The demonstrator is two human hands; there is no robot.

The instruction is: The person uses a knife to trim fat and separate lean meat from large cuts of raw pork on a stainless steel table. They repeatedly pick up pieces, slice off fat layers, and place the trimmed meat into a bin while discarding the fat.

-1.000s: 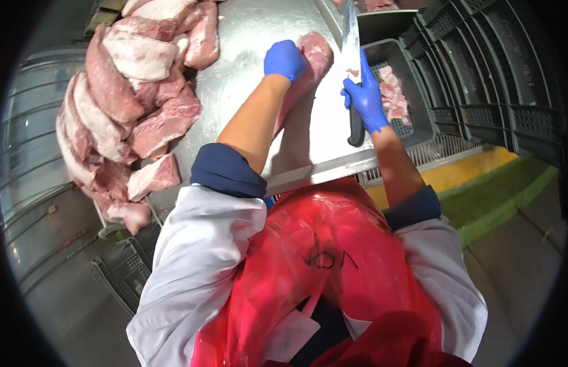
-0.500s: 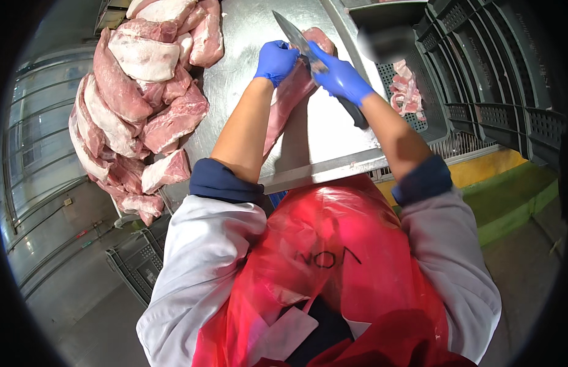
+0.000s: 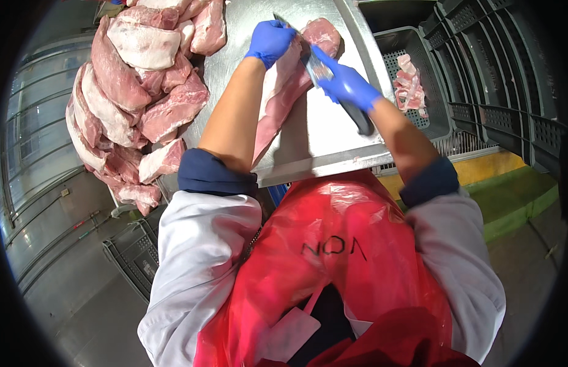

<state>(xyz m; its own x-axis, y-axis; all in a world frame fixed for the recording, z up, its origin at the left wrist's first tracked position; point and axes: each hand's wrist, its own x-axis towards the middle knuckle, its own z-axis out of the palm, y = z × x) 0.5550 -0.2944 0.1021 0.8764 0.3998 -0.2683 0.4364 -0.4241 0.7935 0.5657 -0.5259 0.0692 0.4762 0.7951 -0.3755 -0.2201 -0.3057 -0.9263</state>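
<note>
A long piece of pork loin (image 3: 290,101) lies slantwise on the metal table, its rounded end (image 3: 322,35) at the far side. My left hand (image 3: 272,43), in a blue glove, is closed on the pale fatty edge of this loin; the pinched part is hidden under the fingers. In my right hand (image 3: 350,82), also gloved in blue, is a knife (image 3: 317,68) with its black handle jutting out below the fist. The blade lies across the loin, pointing far left, and its tip shows just beyond my left hand.
A large heap of pork pieces (image 3: 134,92) fills the left side of the metal table (image 3: 333,162). At the right, a dark crate (image 3: 440,122) holds pale trimmings (image 3: 409,85), with more dark crates (image 3: 504,79) beside it. Another crate (image 3: 128,257) sits low at the left.
My left hand has moved slightly left and away from me, lifting the loin's pale edge, which shows wider now. My right hand and the knife have shifted a little to the right and nearer.
</note>
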